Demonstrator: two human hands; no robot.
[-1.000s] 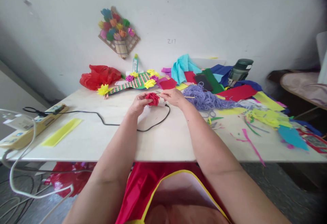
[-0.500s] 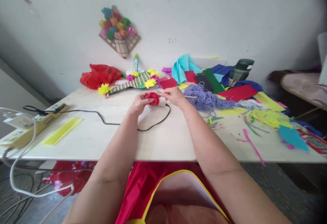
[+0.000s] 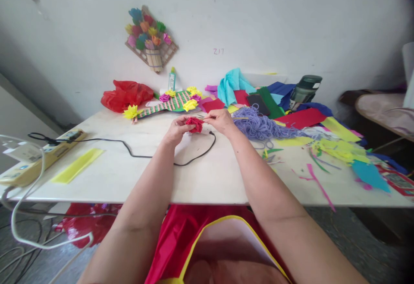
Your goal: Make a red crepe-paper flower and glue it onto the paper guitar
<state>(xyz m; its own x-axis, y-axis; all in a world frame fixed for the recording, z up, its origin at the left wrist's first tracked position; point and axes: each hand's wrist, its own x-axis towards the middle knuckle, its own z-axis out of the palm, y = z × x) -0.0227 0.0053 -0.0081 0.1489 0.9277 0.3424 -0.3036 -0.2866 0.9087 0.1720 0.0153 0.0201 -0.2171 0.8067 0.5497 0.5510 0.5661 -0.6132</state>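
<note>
A red paper flower is pinched in my left hand, its fingers closed on the flower's left side. Against the flower's right edge, my right hand is closed on a thin wooden stick, whose light end sticks out past the knuckles to the right. The stick's other end is too small to make out at the petals. Behind both hands lies a green and pink striped guitar-shaped piece with yellow and purple paper flowers on it.
A black cable runs below my hands to a power strip at left. Purple yarn, coloured paper scraps and a dark bottle crowd the right. A glue bottle and red plastic bag stand behind.
The stick's free end, right of my right hand, has tilted slightly upward. My left hand and the flower stay in nearly the same place.
</note>
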